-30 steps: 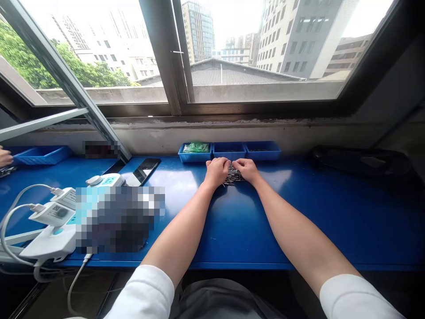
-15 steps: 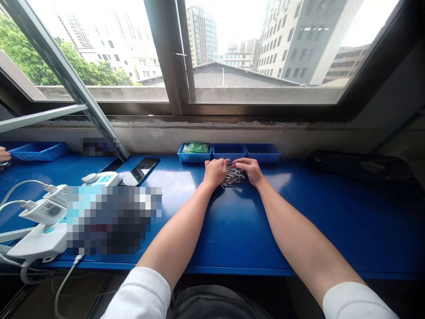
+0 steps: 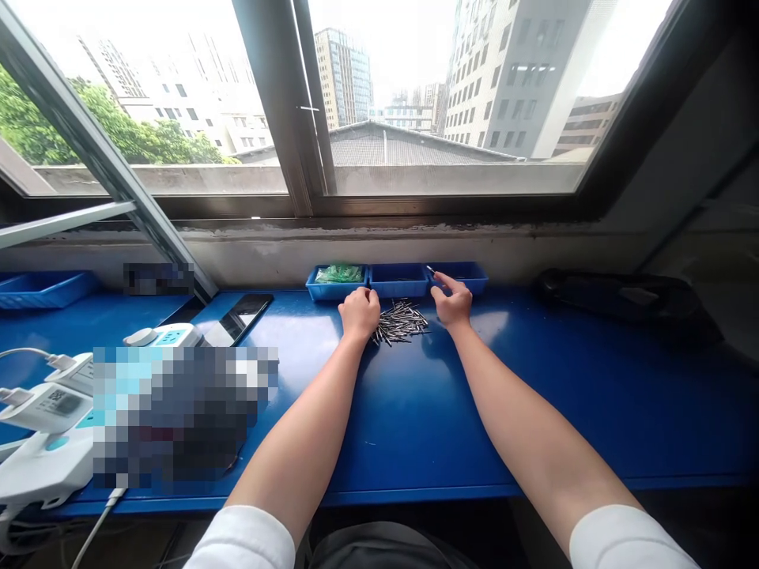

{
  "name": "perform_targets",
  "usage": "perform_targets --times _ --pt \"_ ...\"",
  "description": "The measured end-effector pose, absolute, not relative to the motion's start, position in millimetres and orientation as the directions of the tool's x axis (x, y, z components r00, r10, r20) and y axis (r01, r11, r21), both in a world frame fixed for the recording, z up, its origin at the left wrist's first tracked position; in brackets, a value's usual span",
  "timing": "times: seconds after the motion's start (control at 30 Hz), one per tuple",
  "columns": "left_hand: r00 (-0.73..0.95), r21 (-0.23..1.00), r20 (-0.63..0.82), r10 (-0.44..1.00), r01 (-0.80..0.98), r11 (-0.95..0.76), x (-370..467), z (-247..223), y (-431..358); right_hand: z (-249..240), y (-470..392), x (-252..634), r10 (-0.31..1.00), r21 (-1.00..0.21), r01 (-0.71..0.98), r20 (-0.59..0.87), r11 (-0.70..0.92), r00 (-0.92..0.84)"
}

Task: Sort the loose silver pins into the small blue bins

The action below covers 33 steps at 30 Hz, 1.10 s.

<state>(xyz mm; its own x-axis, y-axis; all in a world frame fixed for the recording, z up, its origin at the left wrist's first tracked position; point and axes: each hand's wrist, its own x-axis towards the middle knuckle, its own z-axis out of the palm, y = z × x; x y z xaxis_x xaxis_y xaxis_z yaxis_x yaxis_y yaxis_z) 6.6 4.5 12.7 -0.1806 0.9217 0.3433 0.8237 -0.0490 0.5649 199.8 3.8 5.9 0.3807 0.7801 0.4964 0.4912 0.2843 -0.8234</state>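
Slim metallic rods (image 3: 403, 322), loosely heaped

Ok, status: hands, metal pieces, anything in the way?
Left hand at metal pieces, grip hidden. Right hand by blue bins, apparently holding slim piece. Pieces heaped on table. No obstruction seen.

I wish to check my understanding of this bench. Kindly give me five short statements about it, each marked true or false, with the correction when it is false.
1. The pile of thin, dark metal rods lies on the glossy blue tabletop. True.
2. The clear-and-green plastic packets lie in the leftmost of the three small blue bins in front of the person. True.
3. The flat, black rectangular phone is to the right of the pile. False: the phone is to its left.
4. The right hand is pressed flat on the pile. False: the right hand is to the pile's right, with a slim piece at its fingertips.
5. The left hand is beside the pile. True.
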Motion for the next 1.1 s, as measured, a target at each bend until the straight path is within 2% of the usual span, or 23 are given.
perform_targets --times 0.1,0.2,0.4,0.57,0.67,0.83,0.97,1.1 --pt "-0.168 0.55 0.318 0.933 0.834 -0.038 4.2 8.0 7.3 3.5 5.4 204.4 0.789 -0.744 0.654 0.481 0.137 0.383" --pt "-0.145 0.519 0.277 0.95 0.854 -0.021 4.7 5.6 8.7 1.3 8.0 203.5 0.838 -0.682 0.726 0.445 0.089 0.315" --pt "-0.077 0.464 0.279 0.957 0.884 -0.064 9.0 3.8 9.6 -2.2 9.1 189.6 0.814 -0.542 0.813 0.558 0.212 0.16" --pt "0.113 0.391 0.317 0.942 0.889 -0.239 14.3 1.0 4.8 -6.9 4.6 174.9 0.904 -0.477 0.82 0.412 0.318 -0.111" --pt "0.202 0.31 0.32 0.926 0.901 -0.304 18.0 -0.7 1.1 -7.8 3.3 170.4 0.928 -0.412 0.863 0.34 0.291 -0.15" --pt "0.253 0.253 0.299 0.92 0.908 -0.333 20.6 -2.4 -0.3 -8.5 4.3 171.0 0.917 -0.413 0.847 0.35 0.335 -0.192" --pt "0.276 0.264 0.316 0.908 0.893 -0.363 19.1 -4.6 3.0 -8.9 3.9 171.8 0.906 -0.431 0.819 0.352 0.38 -0.235" --pt "0.278 0.284 0.322 0.905 0.883 -0.373 17.7 -6.0 5.7 -8.3 2.4 170.8 0.909 -0.403 0.843 0.357 0.356 -0.214"
